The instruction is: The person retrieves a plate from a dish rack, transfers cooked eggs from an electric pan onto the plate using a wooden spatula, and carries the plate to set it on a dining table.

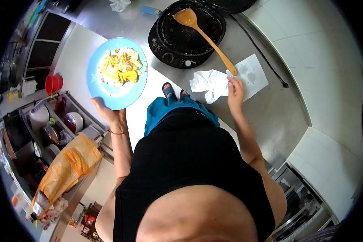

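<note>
My left hand (pixel 111 114) grips the near rim of a blue plate (pixel 96 85), which bears scrambled egg (pixel 120 67). At the right, my right hand (pixel 235 90) has its fingers together at the edge of white paper (pixel 252 76) on the steel counter, beside a crumpled tissue (pixel 209 84). Whether the fingers pinch the paper or the tissue is too small to tell. Just above them is the handle end of a wooden spatula (pixel 209 39). Its head rests over a black electric pan (pixel 174 36) with the lid open.
A black cord (pixel 266 58) runs along the counter (pixel 276 117) by the tiled wall. Beside the pan lies a blue object (pixel 151 11). At the left are a red container (pixel 53 84), a sink with dishes (pixel 73 122) and an orange bag (pixel 70 161).
</note>
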Available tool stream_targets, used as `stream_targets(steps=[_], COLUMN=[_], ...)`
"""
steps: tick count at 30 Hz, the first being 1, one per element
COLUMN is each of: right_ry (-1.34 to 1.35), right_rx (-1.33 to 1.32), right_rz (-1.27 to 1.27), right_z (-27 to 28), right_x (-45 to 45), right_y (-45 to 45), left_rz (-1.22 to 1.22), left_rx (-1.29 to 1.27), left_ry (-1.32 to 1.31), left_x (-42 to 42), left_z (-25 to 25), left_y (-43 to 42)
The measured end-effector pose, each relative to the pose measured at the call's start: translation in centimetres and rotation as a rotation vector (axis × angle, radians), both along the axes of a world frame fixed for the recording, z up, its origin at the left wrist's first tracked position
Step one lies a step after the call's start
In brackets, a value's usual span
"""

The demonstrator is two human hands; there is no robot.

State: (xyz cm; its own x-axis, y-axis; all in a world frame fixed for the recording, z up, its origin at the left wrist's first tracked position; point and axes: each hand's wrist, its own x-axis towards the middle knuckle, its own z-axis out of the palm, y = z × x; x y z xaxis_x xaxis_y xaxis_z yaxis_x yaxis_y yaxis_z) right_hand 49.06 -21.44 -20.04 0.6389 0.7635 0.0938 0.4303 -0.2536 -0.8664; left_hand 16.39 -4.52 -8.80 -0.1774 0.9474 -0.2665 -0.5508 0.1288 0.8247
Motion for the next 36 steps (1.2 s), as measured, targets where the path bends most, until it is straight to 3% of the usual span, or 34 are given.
stream_targets(steps=[4,13,17,23,26,30,36], right_ry=[0.091,-0.209,-0.191,-0.253,-0.260,-0.237,-0.262], right_rx=[-0.049,-0.134,-0.219,-0.125,-0.021,-0.110,0.018], right_rz=[0.119,0.413,0.484,0.556,0.642,0.850,1.338], right_z=[-1.7,-7.7,-9.3,-4.9,-3.8,-1.2,-4.8], right_x=[-3.0,-4.4,-3.7,-6.7,-10.5,-19.6,-36.4], right_y=[-0.9,0.8,0.9,2.4,3.2,3.8,2.9], left_rz=[-0.007,0.035,0.084,0.222,0.307,0.465,0.737], left_rx=[0.021,0.022,0.079,0.191,0.231,0.252,0.320], left_ry=[-0.018,-0.090,-0.087,-0.133,-0.173,-0.248,-0.244], left_x=[0.6,1.9,0.6,-5.1,-9.5,-16.5,-30.2], left_z=[-0.2,0.0,1.7,2.9,3.3,5.0,5.6], left_y=[-1.9,-3.9,-3.4,-5.1,-7.7,-13.3,-25.5])
